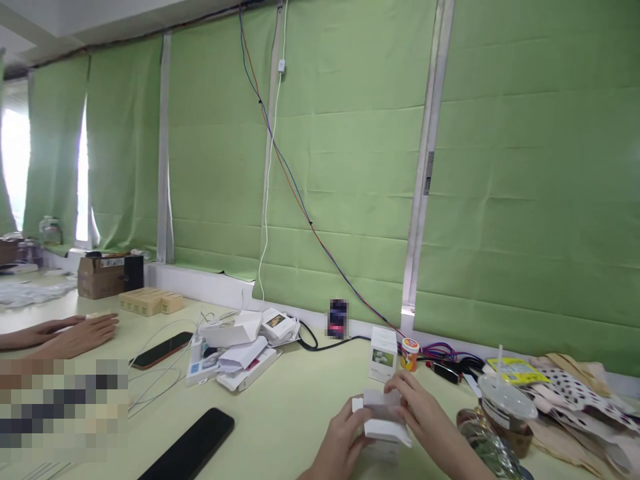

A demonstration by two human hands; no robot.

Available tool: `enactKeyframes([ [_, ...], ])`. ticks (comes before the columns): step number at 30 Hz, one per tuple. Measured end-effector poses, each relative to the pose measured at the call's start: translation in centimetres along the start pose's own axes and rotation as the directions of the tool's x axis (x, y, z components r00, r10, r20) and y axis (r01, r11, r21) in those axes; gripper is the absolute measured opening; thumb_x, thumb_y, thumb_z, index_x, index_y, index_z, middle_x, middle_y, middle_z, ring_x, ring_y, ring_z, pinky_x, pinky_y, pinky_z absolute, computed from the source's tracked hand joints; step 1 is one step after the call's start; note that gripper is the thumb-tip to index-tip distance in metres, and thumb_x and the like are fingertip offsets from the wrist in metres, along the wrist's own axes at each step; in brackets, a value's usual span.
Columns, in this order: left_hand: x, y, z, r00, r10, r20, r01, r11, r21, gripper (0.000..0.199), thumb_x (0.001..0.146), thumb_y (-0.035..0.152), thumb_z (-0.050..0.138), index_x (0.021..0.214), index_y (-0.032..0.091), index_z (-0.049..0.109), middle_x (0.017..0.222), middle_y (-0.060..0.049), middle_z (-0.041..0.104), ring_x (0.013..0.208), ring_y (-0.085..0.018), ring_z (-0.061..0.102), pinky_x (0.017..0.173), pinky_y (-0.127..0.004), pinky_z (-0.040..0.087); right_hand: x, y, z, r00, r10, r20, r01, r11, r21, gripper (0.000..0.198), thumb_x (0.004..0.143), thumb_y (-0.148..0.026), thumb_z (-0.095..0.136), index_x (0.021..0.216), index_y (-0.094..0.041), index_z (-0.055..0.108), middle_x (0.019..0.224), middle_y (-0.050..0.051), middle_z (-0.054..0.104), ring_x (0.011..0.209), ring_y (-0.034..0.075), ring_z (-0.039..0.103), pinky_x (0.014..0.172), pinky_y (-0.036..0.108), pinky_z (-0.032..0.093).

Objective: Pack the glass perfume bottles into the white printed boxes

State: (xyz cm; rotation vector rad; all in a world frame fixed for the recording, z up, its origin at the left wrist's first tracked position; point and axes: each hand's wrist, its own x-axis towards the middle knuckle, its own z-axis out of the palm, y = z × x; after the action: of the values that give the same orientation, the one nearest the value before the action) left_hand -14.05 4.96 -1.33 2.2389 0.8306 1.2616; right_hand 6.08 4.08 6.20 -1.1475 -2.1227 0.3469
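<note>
A small white box (385,430) with its top flaps up sits between my two hands, low in the view. My left hand (343,437) is wrapped round its left side, the thumb near the raised end flap. From the right, my right hand (417,407) grips the box's right edge and back flap with bent fingers. What lies inside the box cannot be made out. Just behind it a closed white box (383,353) with a picture on its front stands upright, beside an orange round tub (409,355).
Left are a black phone (193,443), another phone (163,350), a power strip (203,367) and a pile of white boxes (250,360). Another person's hands (83,333) rest farther left. A lidded plastic cup (507,400) and dotted cloth (585,393) lie right.
</note>
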Motion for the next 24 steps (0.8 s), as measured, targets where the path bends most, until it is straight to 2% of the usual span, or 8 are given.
enactKeyframes([
  [5,-0.3,-0.3,0.3,0.998,0.057,0.004,-0.057,0.998,0.038,0.044,0.075,-0.002,0.048,0.108,0.025,0.060,0.129,-0.008,0.050,0.109,-0.021,0.054,0.091,-0.028,0.045,0.1,0.6,1.2,0.993,-0.105,-0.062,0.091,0.976,-0.197,0.024,0.085,-0.007,0.042,0.090,-0.022,0.060,0.101,0.006,0.059,0.086,0.018,0.063,0.076,0.028,0.049],
  [9,-0.5,-1.1,0.9,0.998,0.055,-0.032,-0.052,0.994,0.096,0.046,0.072,-0.004,0.043,0.105,0.024,0.059,0.151,-0.010,0.024,0.097,-0.018,0.060,0.086,-0.030,0.047,0.1,1.6,2.7,0.978,-0.180,-0.110,0.123,0.910,-0.395,0.026,0.082,-0.003,0.049,0.094,-0.019,0.064,0.111,0.011,0.061,0.092,0.022,0.065,0.075,0.029,0.051],
  [11,-0.6,-1.5,1.1,0.996,0.069,-0.051,-0.063,0.991,0.114,0.042,0.072,-0.003,0.042,0.101,0.023,0.058,0.156,-0.011,0.011,0.088,-0.016,0.062,0.081,-0.030,0.049,0.2,2.0,3.3,0.973,-0.213,-0.094,0.141,0.859,-0.492,0.023,0.082,-0.003,0.053,0.088,-0.020,0.068,0.108,0.010,0.065,0.094,0.024,0.065,0.074,0.031,0.051],
  [12,-0.6,-1.7,1.1,0.995,0.084,-0.052,-0.077,0.989,0.125,0.040,0.072,-0.002,0.042,0.099,0.023,0.058,0.156,-0.011,0.010,0.087,-0.016,0.062,0.080,-0.030,0.049,0.3,2.2,3.5,0.975,-0.210,-0.074,0.141,0.839,-0.526,0.022,0.082,-0.004,0.054,0.085,-0.020,0.069,0.103,0.009,0.068,0.092,0.025,0.065,0.074,0.031,0.050],
  [15,-0.6,-1.7,0.8,0.993,0.116,0.009,-0.116,0.983,0.144,0.041,0.070,-0.004,0.042,0.098,0.023,0.057,0.149,-0.011,0.030,0.102,-0.021,0.059,0.085,-0.030,0.047,0.4,2.4,3.8,0.990,-0.134,-0.037,0.089,0.815,-0.573,0.022,0.082,-0.005,0.057,0.078,-0.022,0.070,0.084,0.003,0.071,0.082,0.023,0.066,0.069,0.030,0.047],
  [18,-0.5,-1.4,0.4,0.992,0.109,0.059,-0.115,0.986,0.117,0.043,0.068,-0.005,0.043,0.099,0.023,0.056,0.125,-0.010,0.051,0.106,-0.021,0.055,0.087,-0.027,0.045,0.4,2.3,3.9,0.996,-0.084,-0.041,0.046,0.819,-0.572,0.022,0.083,-0.006,0.056,0.076,-0.023,0.069,0.074,0.000,0.070,0.074,0.020,0.066,0.063,0.027,0.043],
  [21,-0.4,-1.2,0.3,0.994,0.099,0.050,-0.103,0.991,0.082,0.042,0.066,-0.005,0.044,0.096,0.022,0.055,0.108,-0.007,0.051,0.094,-0.018,0.055,0.081,-0.024,0.045,0.3,2.0,3.8,0.998,-0.041,-0.054,0.005,0.843,-0.539,0.023,0.084,-0.006,0.055,0.074,-0.022,0.067,0.075,-0.001,0.070,0.074,0.018,0.065,0.064,0.025,0.040],
  [24,-0.2,-0.8,0.3,0.993,0.105,0.060,-0.106,0.994,0.024,0.040,0.070,-0.004,0.043,0.099,0.022,0.054,0.108,-0.007,0.049,0.096,-0.019,0.053,0.083,-0.026,0.044,0.2,1.5,3.6,0.998,0.028,-0.064,-0.055,0.874,-0.483,0.025,0.086,-0.006,0.049,0.074,-0.022,0.066,0.075,0.001,0.070,0.075,0.019,0.064,0.065,0.026,0.038],
])
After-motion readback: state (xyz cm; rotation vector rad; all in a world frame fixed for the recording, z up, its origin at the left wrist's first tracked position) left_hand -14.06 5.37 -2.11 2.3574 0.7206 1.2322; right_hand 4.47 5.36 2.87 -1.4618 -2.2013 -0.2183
